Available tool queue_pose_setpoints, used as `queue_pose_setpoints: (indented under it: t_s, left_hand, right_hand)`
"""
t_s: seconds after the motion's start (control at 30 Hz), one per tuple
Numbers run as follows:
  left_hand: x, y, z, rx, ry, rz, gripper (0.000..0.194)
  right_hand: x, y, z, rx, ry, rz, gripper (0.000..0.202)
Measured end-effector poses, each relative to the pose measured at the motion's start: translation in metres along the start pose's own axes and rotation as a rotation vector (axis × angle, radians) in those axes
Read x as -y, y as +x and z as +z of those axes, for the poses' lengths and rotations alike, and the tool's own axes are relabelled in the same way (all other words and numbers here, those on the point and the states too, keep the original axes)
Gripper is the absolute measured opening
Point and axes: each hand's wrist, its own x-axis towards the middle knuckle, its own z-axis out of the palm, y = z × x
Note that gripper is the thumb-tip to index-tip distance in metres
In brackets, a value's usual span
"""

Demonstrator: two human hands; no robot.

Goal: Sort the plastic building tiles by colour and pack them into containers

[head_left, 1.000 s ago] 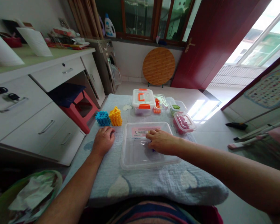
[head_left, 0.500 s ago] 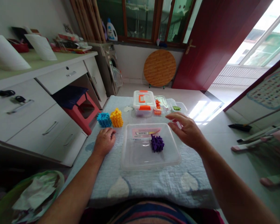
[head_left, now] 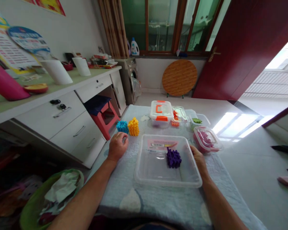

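A clear plastic box with no lid stands in front of me, and a purple block made of interlocking pieces lies inside it, right of the middle. My right hand is at the outside of the box's right wall, seemingly against it; most of its fingers are hidden. Left of the box, my left hand rests on the cloth with its fingers curled in and nothing visible in them. Just beyond it stand a blue block and a yellow block, side by side.
Behind the box are a lidded container with orange clips, a container with orange pieces, one with green pieces and a lidded one with pink contents. A red stool and a green bin stand to the left.
My right hand has come down from above the box's far right corner to its right side. The view has swung left, and the pink container now shows. My left hand stays on the cloth.
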Motion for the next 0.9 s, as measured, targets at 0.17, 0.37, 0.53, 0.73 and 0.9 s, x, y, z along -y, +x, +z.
queue_pose_setpoints:
  t_s: [0.17,0.37,0.53,0.73,0.9]
  left_hand:
    - [0.002,0.044,-0.032,-0.042,0.011,0.077,0.042]
    - [-0.004,0.115,-0.039,0.466,0.144,0.283,0.097]
    - [-0.022,0.141,-0.021,0.725,0.333,0.235,0.105]
    - [-0.022,0.143,-0.005,0.723,0.376,0.221,0.096]
    - [-0.018,0.143,-0.004,0.732,0.391,0.192,0.09]
  right_hand:
    - [0.001,-0.002,0.0,0.039,-0.072,-0.101,0.036]
    - [-0.003,0.001,0.001,0.051,-0.14,-0.141,0.033]
    - [0.0,0.0,0.002,0.02,-0.134,-0.16,0.037]
    - [-0.001,0.002,-0.001,0.058,-0.09,-0.132,0.033]
    - [-0.004,0.003,-0.001,0.061,-0.066,-0.128,0.029]
